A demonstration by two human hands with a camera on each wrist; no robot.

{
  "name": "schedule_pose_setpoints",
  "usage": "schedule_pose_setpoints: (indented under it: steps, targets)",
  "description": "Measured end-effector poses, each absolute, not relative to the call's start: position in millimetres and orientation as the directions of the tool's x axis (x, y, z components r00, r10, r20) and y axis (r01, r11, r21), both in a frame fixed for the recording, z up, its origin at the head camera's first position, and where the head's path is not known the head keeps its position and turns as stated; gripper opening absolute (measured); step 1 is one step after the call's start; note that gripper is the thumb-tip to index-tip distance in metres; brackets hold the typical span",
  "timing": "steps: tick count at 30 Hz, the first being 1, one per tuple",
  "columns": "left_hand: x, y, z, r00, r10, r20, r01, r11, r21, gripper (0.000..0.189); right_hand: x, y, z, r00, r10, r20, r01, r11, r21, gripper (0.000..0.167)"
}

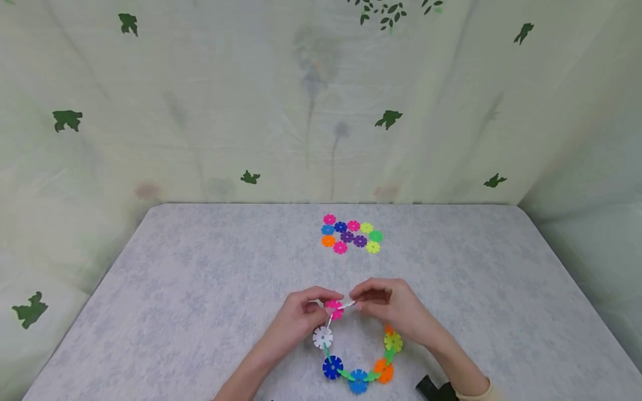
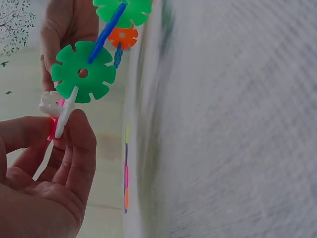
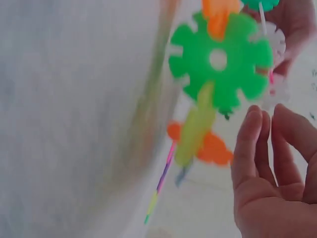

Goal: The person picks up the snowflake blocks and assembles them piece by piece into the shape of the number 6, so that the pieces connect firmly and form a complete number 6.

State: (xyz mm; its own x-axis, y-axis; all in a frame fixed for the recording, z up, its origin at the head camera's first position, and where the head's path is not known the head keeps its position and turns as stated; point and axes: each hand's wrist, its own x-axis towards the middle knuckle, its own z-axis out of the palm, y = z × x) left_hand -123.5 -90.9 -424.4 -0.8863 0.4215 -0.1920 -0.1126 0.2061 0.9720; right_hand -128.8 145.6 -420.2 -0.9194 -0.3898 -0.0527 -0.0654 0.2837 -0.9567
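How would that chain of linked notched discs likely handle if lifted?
The chain is probably light: its discs look thin edge-on. It might sag or twist, as the pieces seem joined only by narrow slots. Those shallow joints may also pop apart if tugged.

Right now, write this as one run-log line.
left fingers: pinching pink snowflake disc; right fingers: near white snowflake disc; loose discs: farther back

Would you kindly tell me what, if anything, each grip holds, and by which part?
The left grip pinches a pink disc by its rim. The right grip is at the outer edge of the adjoining white disc; whether it pinches it is unclear.
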Motion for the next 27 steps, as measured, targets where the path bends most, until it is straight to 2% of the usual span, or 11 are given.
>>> schedule_pose_setpoints:
  steps: [7, 19, 24, 27]
  targets:
    - [-124.2, -90.2, -423.3, -0.898, 0.403, -0.178, -0.067, 0.275, 0.959, 0.028, -165.2, 174.3, -417.9, -0.931, -0.363, -0.047, -0.119, 0.421, -0.899, 0.023]
    - [-123.8, -91.8, -423.8, -0.896, 0.414, -0.163, -0.048, 0.275, 0.96, 0.025, -240.7, 192.3, -428.1, -0.936, -0.337, -0.102, -0.184, 0.716, -0.673, 0.031]
    - [-123.2, -92.2, -424.0, -0.894, 0.414, -0.169, -0.056, 0.272, 0.961, 0.026, -254.2, 189.5, -430.2, -0.917, -0.382, -0.11, -0.244, 0.76, -0.603, 0.032]
    - [-123.1, -92.5, -424.4, -0.895, 0.414, -0.168, -0.057, 0.269, 0.962, 0.026, -256.8, 189.7, -430.1, -0.914, -0.388, -0.115, -0.246, 0.757, -0.606, 0.029]
